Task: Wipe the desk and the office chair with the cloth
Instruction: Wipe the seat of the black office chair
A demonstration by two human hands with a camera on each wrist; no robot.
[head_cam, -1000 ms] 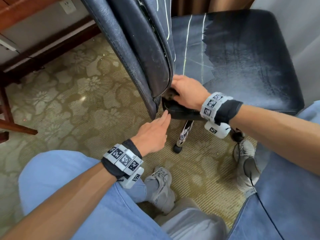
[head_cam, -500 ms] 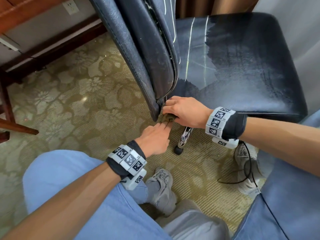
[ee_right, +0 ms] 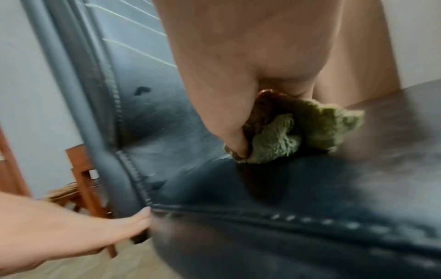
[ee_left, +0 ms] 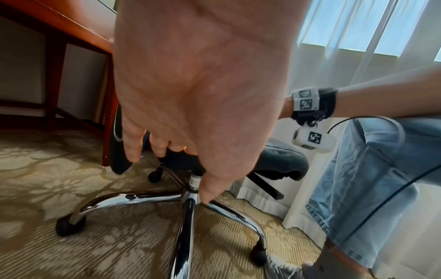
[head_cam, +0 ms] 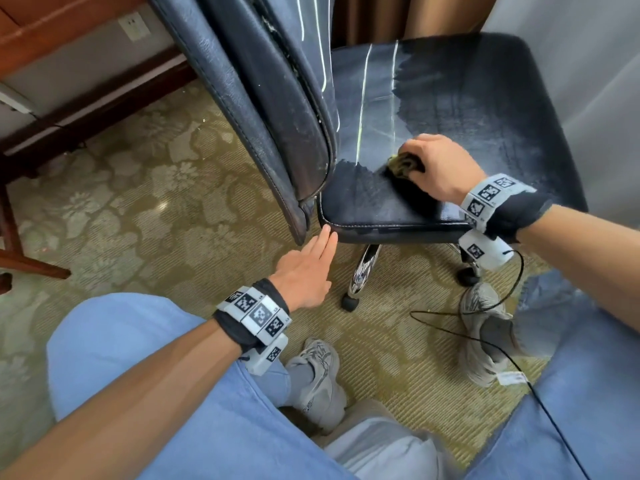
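Note:
A dark blue leather office chair stands before me, its seat (head_cam: 485, 109) to the right and its backrest (head_cam: 263, 98) tilted at the left. My right hand (head_cam: 436, 164) grips a bunched green cloth (head_cam: 403, 164) (ee_right: 298, 136) and presses it on the seat near the backrest. My left hand (head_cam: 308, 268) reaches out with straight fingers, and its fingertips (ee_right: 140, 217) touch the seat's front left corner by the seam. The wooden desk (ee_left: 71, 30) shows at the upper left.
The chair's chrome star base (ee_left: 186, 203) with black castors stands on patterned carpet (head_cam: 138, 202). My knees in blue jeans and grey shoes (head_cam: 322, 382) are at the bottom. A black cable (head_cam: 485, 341) trails from the right wrist. White curtains (ee_left: 358, 47) hang behind the chair.
My right hand has moved with the cloth from the seat's front left corner up onto the seat top. My left hand stays at the corner, fingers now straighter.

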